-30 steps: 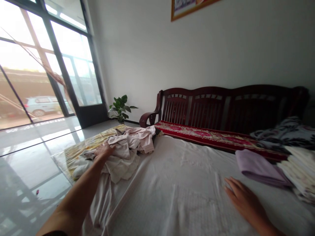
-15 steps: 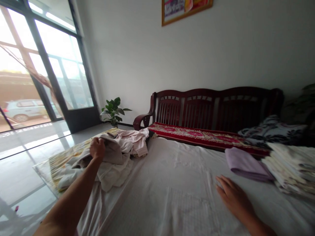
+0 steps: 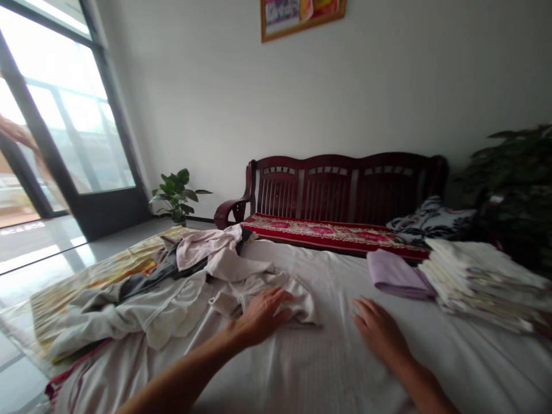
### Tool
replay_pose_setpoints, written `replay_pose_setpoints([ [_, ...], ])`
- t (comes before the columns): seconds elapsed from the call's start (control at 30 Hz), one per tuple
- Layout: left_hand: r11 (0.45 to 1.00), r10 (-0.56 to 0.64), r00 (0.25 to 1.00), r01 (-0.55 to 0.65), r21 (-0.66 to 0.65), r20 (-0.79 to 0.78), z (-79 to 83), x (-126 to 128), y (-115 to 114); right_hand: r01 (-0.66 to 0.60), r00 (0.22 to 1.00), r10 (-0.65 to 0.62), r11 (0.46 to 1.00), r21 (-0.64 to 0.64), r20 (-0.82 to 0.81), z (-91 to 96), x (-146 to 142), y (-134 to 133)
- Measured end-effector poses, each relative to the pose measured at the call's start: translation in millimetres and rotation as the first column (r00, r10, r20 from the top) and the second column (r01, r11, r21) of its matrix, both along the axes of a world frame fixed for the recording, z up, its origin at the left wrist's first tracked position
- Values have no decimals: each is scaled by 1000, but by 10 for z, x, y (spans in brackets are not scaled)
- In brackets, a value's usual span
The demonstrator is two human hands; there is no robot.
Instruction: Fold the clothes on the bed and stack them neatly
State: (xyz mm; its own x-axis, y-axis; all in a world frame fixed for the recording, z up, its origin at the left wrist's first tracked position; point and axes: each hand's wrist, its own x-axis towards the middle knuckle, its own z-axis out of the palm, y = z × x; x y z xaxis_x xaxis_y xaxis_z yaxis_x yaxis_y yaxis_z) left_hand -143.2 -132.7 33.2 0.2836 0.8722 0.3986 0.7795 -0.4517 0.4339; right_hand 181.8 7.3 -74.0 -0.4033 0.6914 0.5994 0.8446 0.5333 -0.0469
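A crumpled pale grey garment (image 3: 297, 293) lies on the white sheet (image 3: 328, 368) in front of me. My left hand (image 3: 265, 313) rests over its near edge, fingers stretched forward and thumb apart. To the right, my right hand (image 3: 379, 330) lies palm down on the sheet, its fingers extended and holding nothing. Left of my left hand is a loose heap of clothes, with a pink garment (image 3: 211, 244), a dark grey one (image 3: 150, 279) and a whitish one (image 3: 129, 313). Beyond my right hand sits a folded lilac cloth (image 3: 399, 275).
A stack of folded white cloths (image 3: 483, 282) stands at the right. Behind the sheet is a dark wooden bench (image 3: 349, 190) with a red patterned cover (image 3: 319, 229) and a patterned cushion (image 3: 435, 218). A potted plant (image 3: 176, 192) stands near the glass door (image 3: 81, 132).
My left hand has carried the grey garment from the heap at the left onto the middle of the sheet. The view has turned right; my right hand stays on the sheet.
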Motion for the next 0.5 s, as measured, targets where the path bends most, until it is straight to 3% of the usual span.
replay_pose_setpoints([
  [0.1, 983, 170, 982, -163, 83, -79, -206, 24, 23, 2, 1000, -1, 1000, 10, -15, 14, -22, -31],
  [0.23, 948, 311, 938, -293, 129, -155, -384, -30, 59, 16, 1000, -16, 1000, 7, -25, -1, -35, -51],
  [0.4, 933, 352, 899, -360, 18, -262, -446, -15, 65, 16, 998, -16, 1000, -3, -58, 3, -52, -73],
  [0.5, 925, 368, 881, -378, 25, -298, -437, -29, 88, 28, 998, -28, 1000, -12, -47, 43, -67, -108],
])
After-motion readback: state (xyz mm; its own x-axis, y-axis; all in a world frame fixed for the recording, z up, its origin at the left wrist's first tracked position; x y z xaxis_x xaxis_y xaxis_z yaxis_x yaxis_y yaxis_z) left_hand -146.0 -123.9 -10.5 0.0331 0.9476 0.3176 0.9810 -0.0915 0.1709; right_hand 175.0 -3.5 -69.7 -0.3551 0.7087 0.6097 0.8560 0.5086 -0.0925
